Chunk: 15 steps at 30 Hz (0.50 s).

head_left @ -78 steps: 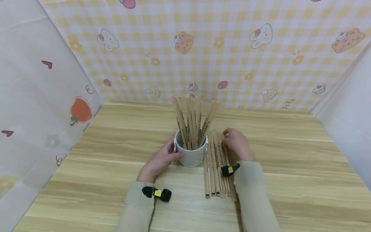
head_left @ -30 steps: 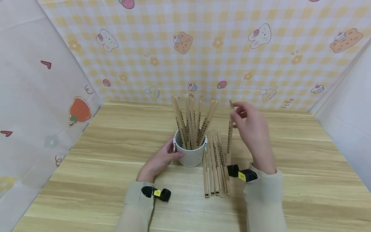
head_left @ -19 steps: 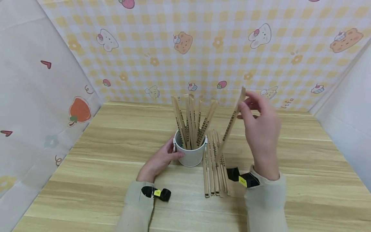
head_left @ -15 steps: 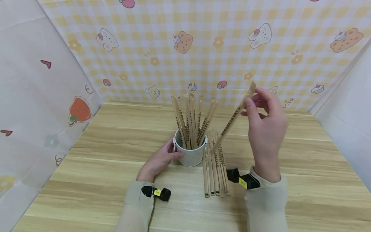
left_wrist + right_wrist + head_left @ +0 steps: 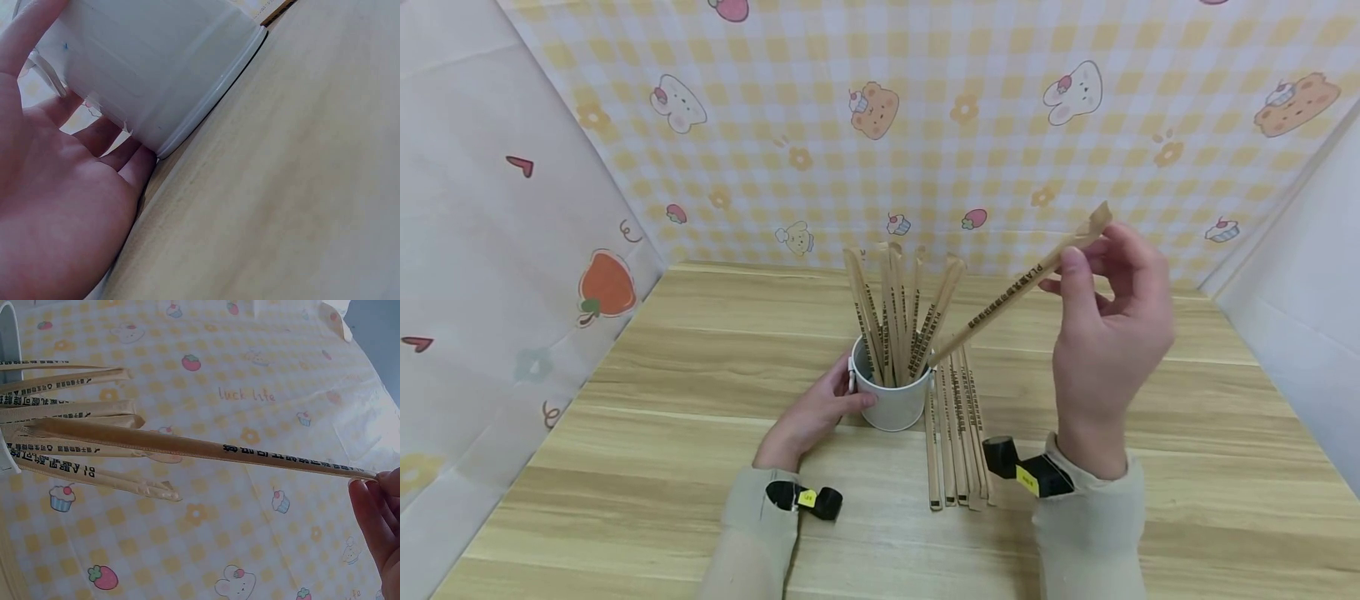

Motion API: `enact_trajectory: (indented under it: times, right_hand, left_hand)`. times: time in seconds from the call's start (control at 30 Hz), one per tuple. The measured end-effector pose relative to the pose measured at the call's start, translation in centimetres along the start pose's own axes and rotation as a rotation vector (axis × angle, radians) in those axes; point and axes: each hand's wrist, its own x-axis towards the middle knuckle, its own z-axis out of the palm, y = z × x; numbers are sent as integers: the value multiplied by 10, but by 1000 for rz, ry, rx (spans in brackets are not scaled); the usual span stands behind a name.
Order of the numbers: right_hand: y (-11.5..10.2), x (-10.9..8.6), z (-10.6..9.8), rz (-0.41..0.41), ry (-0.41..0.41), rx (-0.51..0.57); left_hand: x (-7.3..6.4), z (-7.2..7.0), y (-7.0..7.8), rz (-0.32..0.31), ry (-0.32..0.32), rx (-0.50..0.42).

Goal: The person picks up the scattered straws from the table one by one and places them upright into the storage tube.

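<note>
My right hand (image 5: 1108, 342) pinches one paper-wrapped straw (image 5: 1011, 293) near its upper end, between thumb and fingers. The straw slants down to the left, and its lower tip is at the right side of the bucket's rim; whether it touches cannot be made out. With the thumb in front and fingers around the far side, my left hand (image 5: 812, 417) holds the small white bucket (image 5: 891, 410). Several wrapped straws (image 5: 891, 312) stand in the bucket, fanning outward. In the right wrist view, the pinched straw (image 5: 187, 445) crosses in front of the standing straws (image 5: 81, 415).
More wrapped straws (image 5: 958, 450) lie side by side on the wooden table (image 5: 685, 400), just right of the bucket. A yellow checked cloth (image 5: 925, 167) hangs behind the table. White cloth panels (image 5: 490, 292) flank the table.
My right hand has picked the straw off the table row, raised it and moved right, tilting its lower end toward the bucket. My left hand stays on the bucket.
</note>
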Motion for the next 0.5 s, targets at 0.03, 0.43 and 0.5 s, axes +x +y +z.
enact_trajectory:
  times: [0.03, 0.43, 0.5]
  right_hand:
    - [0, 0, 0, -5, 3, 6]
    - [30, -4, 4, -103, -104, -50]
    - [35, -6, 5, -104, -129, -76]
  left_hand:
    - [0, 0, 0, -1, 3, 6]
    - [-2, 3, 6, -7, 4, 7]
    - [-4, 5, 11, -10, 2, 12]
